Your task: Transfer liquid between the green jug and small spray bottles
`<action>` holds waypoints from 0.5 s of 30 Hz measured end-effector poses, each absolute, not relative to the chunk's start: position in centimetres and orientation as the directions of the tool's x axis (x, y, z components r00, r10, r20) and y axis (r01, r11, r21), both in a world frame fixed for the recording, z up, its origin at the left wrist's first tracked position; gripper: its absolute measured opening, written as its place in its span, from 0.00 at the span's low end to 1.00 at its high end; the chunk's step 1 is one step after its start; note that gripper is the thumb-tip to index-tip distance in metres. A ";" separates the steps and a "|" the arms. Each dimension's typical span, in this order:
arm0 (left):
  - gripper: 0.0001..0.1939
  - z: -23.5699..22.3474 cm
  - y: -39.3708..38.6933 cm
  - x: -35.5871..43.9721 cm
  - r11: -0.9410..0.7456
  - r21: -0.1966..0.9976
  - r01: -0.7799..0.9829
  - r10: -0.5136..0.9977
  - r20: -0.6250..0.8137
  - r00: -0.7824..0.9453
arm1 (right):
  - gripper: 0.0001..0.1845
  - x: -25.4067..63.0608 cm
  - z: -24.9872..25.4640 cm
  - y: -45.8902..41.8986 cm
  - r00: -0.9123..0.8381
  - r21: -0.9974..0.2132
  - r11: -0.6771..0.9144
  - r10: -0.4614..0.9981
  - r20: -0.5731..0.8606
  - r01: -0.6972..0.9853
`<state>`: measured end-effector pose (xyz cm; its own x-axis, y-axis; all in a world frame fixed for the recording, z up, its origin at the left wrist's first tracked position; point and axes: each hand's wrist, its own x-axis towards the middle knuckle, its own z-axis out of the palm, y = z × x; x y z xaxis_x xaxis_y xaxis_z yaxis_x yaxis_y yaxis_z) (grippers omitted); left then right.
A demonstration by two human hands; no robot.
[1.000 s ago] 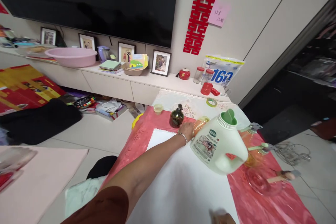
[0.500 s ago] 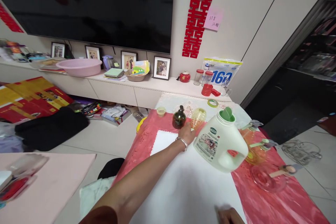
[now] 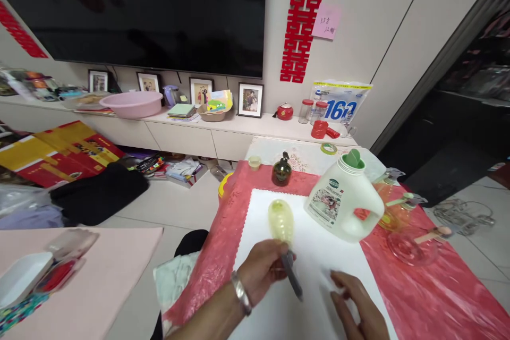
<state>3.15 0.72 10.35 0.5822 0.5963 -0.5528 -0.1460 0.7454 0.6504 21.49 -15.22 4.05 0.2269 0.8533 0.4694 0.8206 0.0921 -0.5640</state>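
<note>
My left hand (image 3: pixel 261 268) is closed around the neck of a small yellowish transparent bottle (image 3: pixel 281 221) with a dark pump stem (image 3: pixel 292 275), holding it over the white sheet (image 3: pixel 303 255) near the table's front. My right hand (image 3: pixel 356 303) hovers just to its right, fingers loosely spread, holding nothing. A large white detergent jug (image 3: pixel 343 203) with a green cap stands behind them. A dark green pump bottle (image 3: pixel 281 170) and a small yellow cup (image 3: pixel 254 162) sit farther back.
The table has a red cloth (image 3: pixel 418 297). Two amber spray bottles (image 3: pixel 392 207) and a glass dish with a spoon (image 3: pixel 414 244) stand at the right. A tape roll (image 3: pixel 329 148) lies at the far end. A pink table (image 3: pixel 79 281) is at left; clutter covers the floor.
My left hand picked up the yellowish bottle from beside the dark green bottle and pulled it back toward me. My right hand rose into view beside it.
</note>
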 end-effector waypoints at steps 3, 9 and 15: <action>0.16 10.7 -2.6 1.3 0.858 0.482 -0.176 0.468 -0.594 0.654 | 0.28 19.3 6.7 -13.3 -0.009 -0.365 0.219 0.867 0.497 0.905; 0.15 11.9 -4.1 -1.0 0.959 0.276 -0.065 0.229 -0.618 0.752 | 0.40 16.6 8.9 -10.7 -0.138 -0.461 0.289 0.933 0.332 0.839; 0.21 10.0 -2.1 -1.7 0.767 0.641 0.030 0.471 -0.594 0.652 | 0.32 16.4 8.5 -10.0 0.099 -0.606 0.153 0.927 0.362 0.780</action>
<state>-1.67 -2.06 10.01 0.6524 0.4714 -0.5935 0.0295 0.7667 0.6413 16.42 -10.05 8.46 0.0995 0.9269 0.3620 0.7805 0.1530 -0.6062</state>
